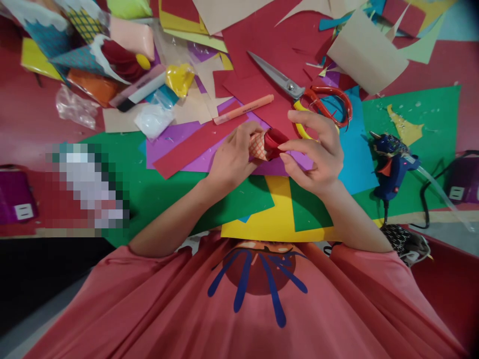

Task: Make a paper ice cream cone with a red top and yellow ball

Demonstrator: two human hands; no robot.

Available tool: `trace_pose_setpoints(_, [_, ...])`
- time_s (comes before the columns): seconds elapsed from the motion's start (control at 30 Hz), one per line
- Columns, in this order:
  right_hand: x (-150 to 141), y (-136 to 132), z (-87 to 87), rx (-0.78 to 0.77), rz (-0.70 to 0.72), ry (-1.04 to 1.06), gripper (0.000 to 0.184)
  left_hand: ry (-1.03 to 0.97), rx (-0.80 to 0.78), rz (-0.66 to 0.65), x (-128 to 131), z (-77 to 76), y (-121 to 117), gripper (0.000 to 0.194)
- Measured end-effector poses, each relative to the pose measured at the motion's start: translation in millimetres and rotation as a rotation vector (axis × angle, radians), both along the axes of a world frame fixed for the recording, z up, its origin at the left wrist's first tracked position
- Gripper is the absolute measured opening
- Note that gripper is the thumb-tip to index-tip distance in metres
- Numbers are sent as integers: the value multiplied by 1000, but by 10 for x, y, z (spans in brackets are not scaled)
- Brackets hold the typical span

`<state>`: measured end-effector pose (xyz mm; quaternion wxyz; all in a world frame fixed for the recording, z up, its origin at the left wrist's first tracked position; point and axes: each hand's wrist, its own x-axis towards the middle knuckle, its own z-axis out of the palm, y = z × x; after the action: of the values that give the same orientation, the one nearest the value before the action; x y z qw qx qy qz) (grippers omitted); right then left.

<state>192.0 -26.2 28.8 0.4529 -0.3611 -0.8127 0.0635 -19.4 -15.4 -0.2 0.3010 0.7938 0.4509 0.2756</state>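
A small paper cone (257, 145) with an orange grid pattern lies on its side in my left hand (231, 157), whose fingers are wrapped round it. Dark red material (274, 141) shows at the cone's wide end, facing right. My right hand (320, 157) is beside that end with fingers apart; the index fingertip and thumb are at the red edge. Just beyond my hands, an orange marker (245, 109) rests on a red paper strip (198, 142). Large scissors (290, 87) with red and yellow handles lie open behind my right hand.
At right, a blue glue gun (392, 172) lies on green paper (437, 114), its cord running toward the table edge. Several finished cones (80, 62) and bagged clay (155, 114) are at left. A beige paper roll (368, 52) stands out among scraps at the back.
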Motion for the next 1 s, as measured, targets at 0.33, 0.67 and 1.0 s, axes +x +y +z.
trace_pose_setpoints(0.33, [28, -7, -45, -286, -70, 19, 18, 100, 109, 52, 19, -33, -2, 42])
trace_pose_setpoints(0.67, [-54, -21, 21, -298, -131, 3, 6, 254, 93, -25, 63, 45, 1, 49])
trace_pose_setpoints(1.0, [-126, -26, 56, -285, -92, 14, 6, 235, -54, -65, 111, 174, -20, 44])
